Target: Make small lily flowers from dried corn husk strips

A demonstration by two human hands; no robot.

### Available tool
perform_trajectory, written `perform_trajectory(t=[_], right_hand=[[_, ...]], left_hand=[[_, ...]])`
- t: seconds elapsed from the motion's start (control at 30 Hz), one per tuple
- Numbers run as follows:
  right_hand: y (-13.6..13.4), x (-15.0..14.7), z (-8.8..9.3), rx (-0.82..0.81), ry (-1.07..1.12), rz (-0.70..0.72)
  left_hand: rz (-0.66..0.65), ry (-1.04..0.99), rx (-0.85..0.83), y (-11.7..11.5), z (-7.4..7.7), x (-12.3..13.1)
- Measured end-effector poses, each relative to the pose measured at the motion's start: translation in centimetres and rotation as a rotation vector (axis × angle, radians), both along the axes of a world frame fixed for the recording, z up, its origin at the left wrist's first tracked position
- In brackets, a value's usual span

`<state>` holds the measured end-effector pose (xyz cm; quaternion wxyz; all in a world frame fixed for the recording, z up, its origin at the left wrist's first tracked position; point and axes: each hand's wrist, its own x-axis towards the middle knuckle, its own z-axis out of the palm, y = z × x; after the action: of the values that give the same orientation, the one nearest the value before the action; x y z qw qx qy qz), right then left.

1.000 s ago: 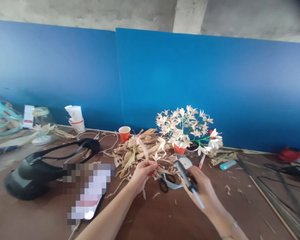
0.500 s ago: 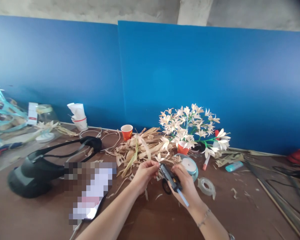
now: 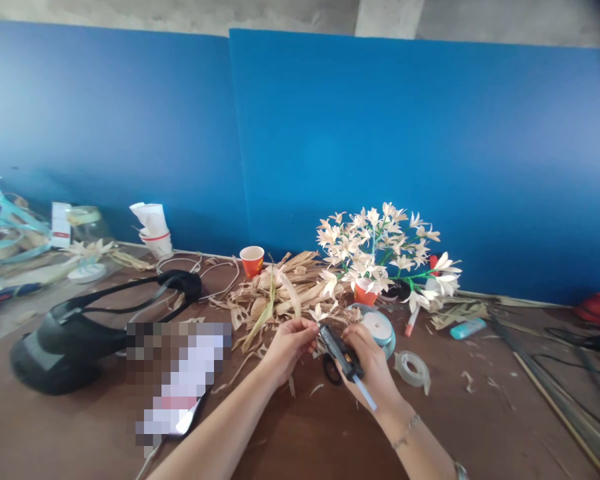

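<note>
My right hand [image 3: 373, 363] is wrapped round a black hot glue gun [image 3: 341, 350], with a pale glue stick [image 3: 366, 393] poking out of its rear. The gun's nozzle points away from me and meets the fingertips of my left hand [image 3: 293, 343]. Those left fingers are pinched together; what they hold is too small or hidden to name. Just beyond the fingertips shows a small cream husk flower [image 3: 323, 312]; whether it is held or lies behind is unclear. A heap of dry corn husks [image 3: 260, 293] lies behind my left hand.
Many cream flowers [image 3: 375, 240] on green stems stand in an orange paper cup [image 3: 365, 293]. Right of my hands are a ribbon spool [image 3: 379, 328] and clear tape [image 3: 413, 371]. A phone [image 3: 187, 387] and black headgear [image 3: 60, 347] lie left; a blue panel [image 3: 405, 133] stands behind.
The view has shifted slightly, so the background sits a little higher in it. Both hands and the glue gun keep nearly the same pose.
</note>
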<state>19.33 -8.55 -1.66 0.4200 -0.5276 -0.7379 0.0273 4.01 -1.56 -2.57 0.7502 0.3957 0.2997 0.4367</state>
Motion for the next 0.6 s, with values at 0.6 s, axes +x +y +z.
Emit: perform_trajectory(t=[0.6], right_hand=[[-0.14, -0.13, 0.18, 0.015, 0.017, -0.003]], left_hand=[[-0.005, 0.015, -0.007, -0.10, 0.14, -0.06]])
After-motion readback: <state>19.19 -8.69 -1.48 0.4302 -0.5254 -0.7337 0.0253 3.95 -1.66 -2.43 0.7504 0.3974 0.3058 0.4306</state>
